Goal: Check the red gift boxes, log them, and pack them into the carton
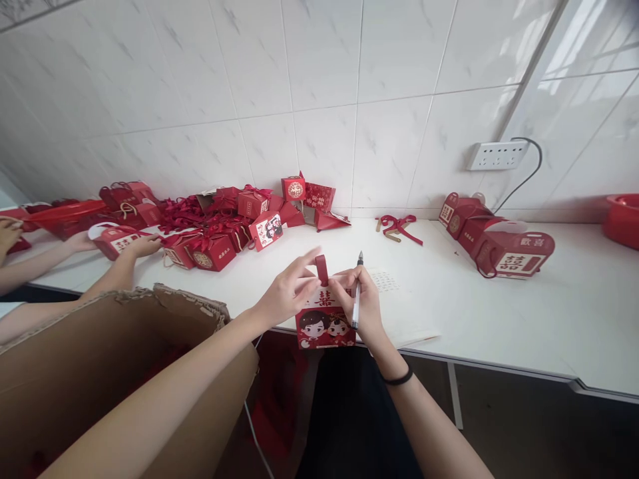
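Observation:
A small red gift box [327,330] with a cartoon couple and a double-happiness character hangs between my hands at the table's front edge. A dark red strap loop [322,271] stands up from its top. My left hand [282,293] grips the box's top at the left of the loop, its index finger stretched up beside it. My right hand [368,303] holds a pen [357,296] tip up between its fingers, while its thumb and fingertips pinch the top of the box on the right. The box's back is hidden.
Handwritten paper [399,313] lies right of my hands on the white table [489,319]. Red boxes [212,249] are piled left; finished-looking boxes [519,253] stand right. Ribbon [399,227] lies near the wall. A cardboard carton [124,332] stands front left; a co-worker's hands [142,247] handle a box.

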The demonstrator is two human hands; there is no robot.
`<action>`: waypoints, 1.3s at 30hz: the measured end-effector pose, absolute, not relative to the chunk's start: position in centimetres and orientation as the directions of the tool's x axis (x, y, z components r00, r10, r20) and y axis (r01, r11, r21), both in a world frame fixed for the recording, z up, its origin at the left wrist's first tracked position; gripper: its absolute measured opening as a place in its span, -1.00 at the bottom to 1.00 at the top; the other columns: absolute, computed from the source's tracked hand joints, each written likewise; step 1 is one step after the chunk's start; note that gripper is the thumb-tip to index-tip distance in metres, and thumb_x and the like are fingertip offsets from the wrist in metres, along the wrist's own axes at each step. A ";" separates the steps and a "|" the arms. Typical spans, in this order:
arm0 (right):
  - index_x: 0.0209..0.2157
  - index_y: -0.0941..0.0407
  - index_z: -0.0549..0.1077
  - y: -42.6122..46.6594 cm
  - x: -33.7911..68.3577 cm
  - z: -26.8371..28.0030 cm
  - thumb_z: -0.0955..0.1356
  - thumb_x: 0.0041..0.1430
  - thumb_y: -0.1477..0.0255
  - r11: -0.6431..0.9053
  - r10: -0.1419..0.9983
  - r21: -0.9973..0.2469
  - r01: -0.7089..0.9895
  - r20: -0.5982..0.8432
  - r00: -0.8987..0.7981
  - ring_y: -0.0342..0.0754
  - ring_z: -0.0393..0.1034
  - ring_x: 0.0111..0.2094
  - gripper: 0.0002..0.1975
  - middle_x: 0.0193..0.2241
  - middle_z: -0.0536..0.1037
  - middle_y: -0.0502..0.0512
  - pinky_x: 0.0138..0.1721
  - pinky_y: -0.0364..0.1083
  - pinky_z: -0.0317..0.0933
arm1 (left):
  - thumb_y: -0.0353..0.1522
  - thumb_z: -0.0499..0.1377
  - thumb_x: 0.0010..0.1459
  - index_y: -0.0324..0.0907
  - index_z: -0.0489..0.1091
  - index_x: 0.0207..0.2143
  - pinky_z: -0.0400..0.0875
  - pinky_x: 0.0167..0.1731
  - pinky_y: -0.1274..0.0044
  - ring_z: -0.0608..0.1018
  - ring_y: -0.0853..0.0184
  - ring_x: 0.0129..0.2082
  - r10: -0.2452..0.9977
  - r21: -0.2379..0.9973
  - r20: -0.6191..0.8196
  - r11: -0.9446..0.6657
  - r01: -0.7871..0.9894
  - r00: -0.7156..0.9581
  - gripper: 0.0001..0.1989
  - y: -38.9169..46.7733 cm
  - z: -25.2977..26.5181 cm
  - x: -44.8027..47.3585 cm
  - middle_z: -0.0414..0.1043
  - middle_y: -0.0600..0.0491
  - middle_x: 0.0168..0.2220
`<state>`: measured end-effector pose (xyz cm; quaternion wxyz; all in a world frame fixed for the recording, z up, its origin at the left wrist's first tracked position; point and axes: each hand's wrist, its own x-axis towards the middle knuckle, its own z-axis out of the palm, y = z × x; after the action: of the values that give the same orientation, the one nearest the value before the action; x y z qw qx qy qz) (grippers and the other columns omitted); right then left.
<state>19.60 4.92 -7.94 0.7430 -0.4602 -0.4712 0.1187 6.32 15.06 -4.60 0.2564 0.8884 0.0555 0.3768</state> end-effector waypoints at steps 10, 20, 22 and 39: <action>-0.41 0.09 0.28 2.4 20.7 -3.1 0.37 0.10 0.19 0.544 0.682 -0.838 0.041 0.470 0.560 0.06 0.43 -0.21 -0.71 -0.24 0.54 0.15 -0.24 -0.01 0.31 | -0.20 0.20 0.07 -0.16 0.28 0.03 0.43 -0.12 0.42 0.50 0.20 -0.09 0.582 0.970 0.020 -0.207 0.125 0.813 -0.52 11.0 -2.3 1.9 0.41 -0.05 0.01; -0.07 0.01 0.34 -1.8 18.0 -5.3 0.35 0.20 0.23 0.585 0.786 -0.804 -0.108 0.529 0.319 0.19 0.30 0.03 -0.71 0.09 0.31 0.20 -0.13 0.09 0.40 | -0.20 0.20 0.03 -0.10 0.42 -0.30 0.43 -0.54 0.66 0.51 0.43 -0.51 0.795 0.819 -0.430 0.543 -0.186 0.428 -0.79 7.6 -0.1 -0.9 0.48 0.16 -0.47; -0.04 -0.01 0.34 -2.4 16.9 -5.4 0.35 0.20 0.27 0.578 0.790 -0.815 -0.048 0.543 0.284 0.16 0.29 0.04 -0.70 0.10 0.30 0.19 -0.12 0.05 0.41 | -0.18 0.19 0.05 -0.12 0.42 -0.34 0.40 -0.59 0.65 0.49 0.45 -0.56 0.778 0.804 -0.463 0.570 -0.170 0.425 -0.79 6.9 -0.2 -1.1 0.45 0.16 -0.52; -0.23 0.02 0.38 -0.4 19.3 -9.0 0.29 0.08 0.07 0.170 0.739 -0.744 0.646 0.530 0.416 0.23 0.45 -0.19 -0.65 -0.09 0.48 0.20 -0.30 0.10 0.43 | -0.22 0.06 0.14 -0.14 0.36 -0.08 0.43 -0.42 0.62 0.54 0.43 -0.42 0.979 0.929 -0.157 0.191 -0.317 0.129 -0.67 8.3 1.3 -11.7 0.54 0.14 -0.32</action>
<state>19.30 -0.41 -9.02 0.5428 -0.6427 -0.5389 0.0428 -11.74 8.27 1.29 0.6434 0.3883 0.4260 0.5038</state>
